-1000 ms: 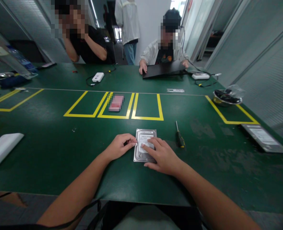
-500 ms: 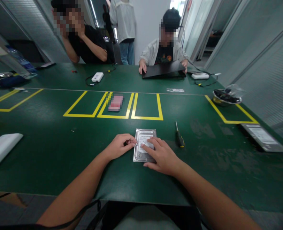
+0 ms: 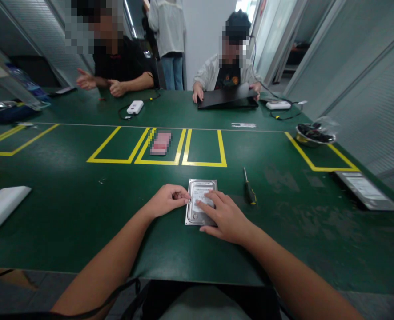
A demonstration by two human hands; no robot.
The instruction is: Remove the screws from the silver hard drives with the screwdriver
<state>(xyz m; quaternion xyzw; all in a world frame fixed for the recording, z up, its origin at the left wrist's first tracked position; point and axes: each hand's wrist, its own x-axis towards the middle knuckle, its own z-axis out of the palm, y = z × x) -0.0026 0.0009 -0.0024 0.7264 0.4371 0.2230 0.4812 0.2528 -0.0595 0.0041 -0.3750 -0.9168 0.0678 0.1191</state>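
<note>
A silver hard drive (image 3: 199,195) lies flat on the green table (image 3: 83,209) in front of me, label side up. My right hand (image 3: 225,218) rests on its right half with the fingers stretched out flat across the label. My left hand (image 3: 166,201) sits at the drive's left edge with the fingers curled in, fingertips touching the casing; whether they pinch something small is hidden. A screwdriver (image 3: 249,189) with a black and yellow handle lies on the table just to the right of the drive.
Yellow tape boxes (image 3: 203,164) mark the table beyond the drive; one holds a pink card (image 3: 161,143). A white slab (image 3: 2,206) lies far left, a grey plate (image 3: 367,190) and a metal bowl (image 3: 314,135) at right. Two people sit across; one holds a black laptop (image 3: 228,98).
My hands and the hard drive have stayed put. The person at the far left lowered an arm from the head to the table.
</note>
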